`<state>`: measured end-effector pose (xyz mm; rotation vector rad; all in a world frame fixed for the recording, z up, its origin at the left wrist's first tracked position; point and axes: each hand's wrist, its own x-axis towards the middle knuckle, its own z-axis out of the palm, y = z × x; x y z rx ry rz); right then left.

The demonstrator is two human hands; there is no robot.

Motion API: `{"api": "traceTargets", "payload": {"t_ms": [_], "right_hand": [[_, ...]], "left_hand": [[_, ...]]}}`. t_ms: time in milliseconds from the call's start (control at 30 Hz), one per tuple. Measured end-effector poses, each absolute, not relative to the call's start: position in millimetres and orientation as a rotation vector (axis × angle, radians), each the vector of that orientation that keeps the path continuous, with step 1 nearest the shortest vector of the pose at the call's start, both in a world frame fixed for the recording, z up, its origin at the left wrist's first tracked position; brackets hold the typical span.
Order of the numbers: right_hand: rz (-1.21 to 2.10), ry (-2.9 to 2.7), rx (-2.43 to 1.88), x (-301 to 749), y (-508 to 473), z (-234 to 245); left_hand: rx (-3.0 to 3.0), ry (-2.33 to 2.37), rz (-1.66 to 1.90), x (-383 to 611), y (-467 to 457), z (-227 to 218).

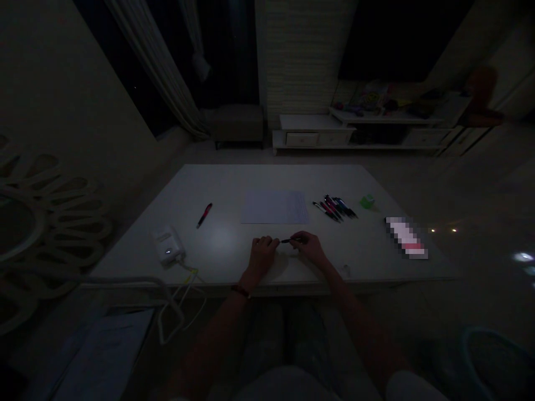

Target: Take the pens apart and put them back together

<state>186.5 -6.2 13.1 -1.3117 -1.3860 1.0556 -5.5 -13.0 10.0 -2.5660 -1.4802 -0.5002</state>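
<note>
Your forearms reach forward from the near edge of the white table [125, 262], with a dark red wristband [241, 291] on your left wrist. Your left hand [262, 255] rests low with its fingers [267, 241] curled closed, their tips just beside the end of a slim black pen [288, 240]; contact cannot be confirmed from this view. Your right hand [307, 248] is turned inward, its fingers [297, 238] closed on that pen, which lies crosswise between your hands, low over the table's near centre.

To your left stands a white box-shaped adapter [168, 245] with a pale cable [188, 295] running off the near edge. Farther left lies a red pen [204, 215]. Directly ahead is a sheet of paper [273, 207]. To its right lie a cluster of pens [334, 209] and a small green block [367, 201]. At far right, a pink-and-white item [405, 236] is blurred beyond identification. Beyond the table stands a low white cabinet [313, 133].
</note>
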Motion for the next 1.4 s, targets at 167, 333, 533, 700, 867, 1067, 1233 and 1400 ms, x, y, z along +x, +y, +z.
{"api": "traceTargets", "payload": {"t_ms": [167,333,533,700,867,1067,1233,1400], "right_hand": [[0.992,-1.365,-1.424,231,-19,8],[0.934,-1.321,-1.485,271,-21,1],[0.602,-1.546,-1.560,232,23,-3],[0.476,-1.726,-1.506,198,49,-8],[0.593,-1.606,-1.446,206,35,-2],[0.735,-1.763,-1.323,197,5,13],[0.753,-1.811,-1.297,197,2,11],[0.584,-1.633,-1.496,217,3,0]], "left_hand": [[-2.575,-1.465,-0.512,-6,-14,11],[-2.594,-1.481,-0.531,-6,-14,14],[-2.581,-1.481,-0.524,-6,-13,13],[-2.559,-1.475,-0.534,-6,-13,12],[-2.568,-1.491,-0.512,-6,-13,12],[-2.599,-1.468,-0.505,-4,-13,15],[-2.600,-1.467,-0.505,-5,-13,14],[-2.554,-1.523,-0.516,-4,-14,15]]}}
